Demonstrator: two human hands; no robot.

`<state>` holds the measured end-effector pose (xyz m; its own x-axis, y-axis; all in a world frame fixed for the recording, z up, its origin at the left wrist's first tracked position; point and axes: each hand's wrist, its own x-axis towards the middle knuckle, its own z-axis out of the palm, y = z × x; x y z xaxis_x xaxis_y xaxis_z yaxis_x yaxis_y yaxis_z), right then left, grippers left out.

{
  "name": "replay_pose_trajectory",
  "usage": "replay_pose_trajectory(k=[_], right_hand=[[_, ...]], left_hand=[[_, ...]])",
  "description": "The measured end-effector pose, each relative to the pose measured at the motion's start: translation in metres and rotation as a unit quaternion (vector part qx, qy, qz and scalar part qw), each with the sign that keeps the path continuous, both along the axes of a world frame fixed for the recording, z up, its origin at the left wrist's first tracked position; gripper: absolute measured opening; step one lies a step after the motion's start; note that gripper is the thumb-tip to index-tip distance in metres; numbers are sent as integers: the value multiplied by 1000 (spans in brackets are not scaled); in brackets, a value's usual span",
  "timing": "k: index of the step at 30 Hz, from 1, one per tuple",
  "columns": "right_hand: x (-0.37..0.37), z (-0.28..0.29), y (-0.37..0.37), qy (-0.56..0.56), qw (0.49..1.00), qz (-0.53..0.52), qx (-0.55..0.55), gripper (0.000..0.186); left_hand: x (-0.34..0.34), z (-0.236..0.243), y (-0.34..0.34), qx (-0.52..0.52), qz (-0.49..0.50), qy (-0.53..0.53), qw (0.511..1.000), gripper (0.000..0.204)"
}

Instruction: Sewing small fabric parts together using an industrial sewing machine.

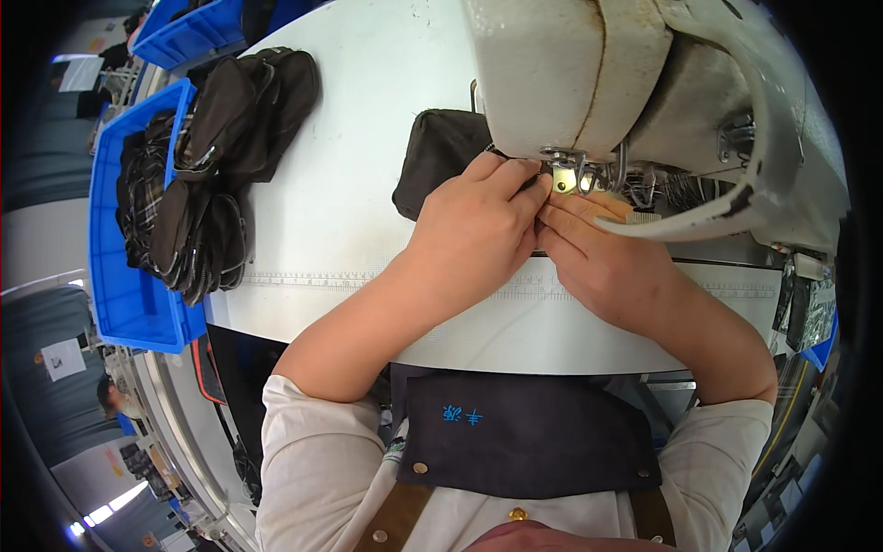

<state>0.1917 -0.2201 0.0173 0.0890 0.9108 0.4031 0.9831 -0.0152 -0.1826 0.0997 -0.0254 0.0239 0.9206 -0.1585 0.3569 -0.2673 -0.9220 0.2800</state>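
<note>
A dark brown fabric pouch [436,158] lies on the white sewing table, its right part running under my left hand toward the sewing machine's [552,74] needle area. My left hand [483,219] grips the pouch's edge with bent fingers, the fingertips close to the lit presser foot [563,178]. Right beside it, my right hand [602,262] has its fingers pressed together, thumb and fingertips meeting the left hand's just in front of the foot. What the right fingertips pinch is hidden beneath them.
At the left, a blue bin [110,276] holds several dark pouches, and more dark pouches [248,115] spill over its rim onto the table. Another blue bin [198,37] stands farther back. A printed ruler strip [368,279] crosses the table near its front edge. A curved white machine guard [773,138] arches at right.
</note>
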Motion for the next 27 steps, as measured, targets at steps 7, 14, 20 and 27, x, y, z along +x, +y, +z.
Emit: replay_pose_trajectory(k=[7, 14, 20, 27], right_hand=[[-5, 0, -6, -23, 999, 22, -22, 26], [-4, 0, -5, -46, 999, 23, -15, 28], [-1, -5, -6, -66, 997, 33, 13, 30], [0, -2, -8, -61, 998, 30, -1, 29]], left_hand=[[-5, 2, -3, -19, 9, 38, 999, 35], [-2, 6, 2, 13, -18, 9, 1000, 27], [1, -1, 0, 11, -16, -17, 1000, 21], [-2, -9, -11, 32, -5, -21, 999, 16]])
